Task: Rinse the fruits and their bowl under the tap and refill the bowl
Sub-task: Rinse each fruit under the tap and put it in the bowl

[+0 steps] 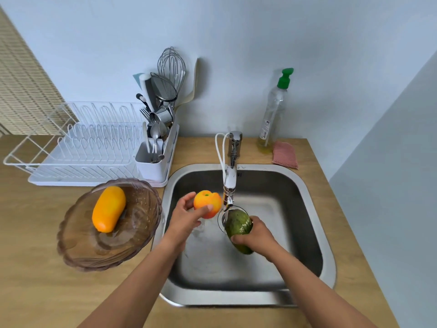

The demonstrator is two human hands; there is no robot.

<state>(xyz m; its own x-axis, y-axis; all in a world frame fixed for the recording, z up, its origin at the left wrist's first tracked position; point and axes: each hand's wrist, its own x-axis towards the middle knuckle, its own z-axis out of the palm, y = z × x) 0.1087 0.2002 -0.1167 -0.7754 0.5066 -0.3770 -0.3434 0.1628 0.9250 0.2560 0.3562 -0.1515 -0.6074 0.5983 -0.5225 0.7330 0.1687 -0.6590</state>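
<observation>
Over the steel sink (307, 185), my left hand (186, 218) holds an orange-red peach (207, 201) just left of the tap spout (229, 185). My right hand (256, 235) grips a green mango (237, 227) by its lower end, its top right under the spout where water runs. A brown glass bowl (132, 247) stands on the counter left of the sink. A yellow-orange mango (108, 208) lies in it.
A white dish rack (78, 147) with a cutlery holder (153, 159) full of utensils stands behind the bowl. A soap bottle with a green pump (274, 110) and a pink cloth (285, 154) sit at the back right. The wooden counter (35, 268) surrounds the sink.
</observation>
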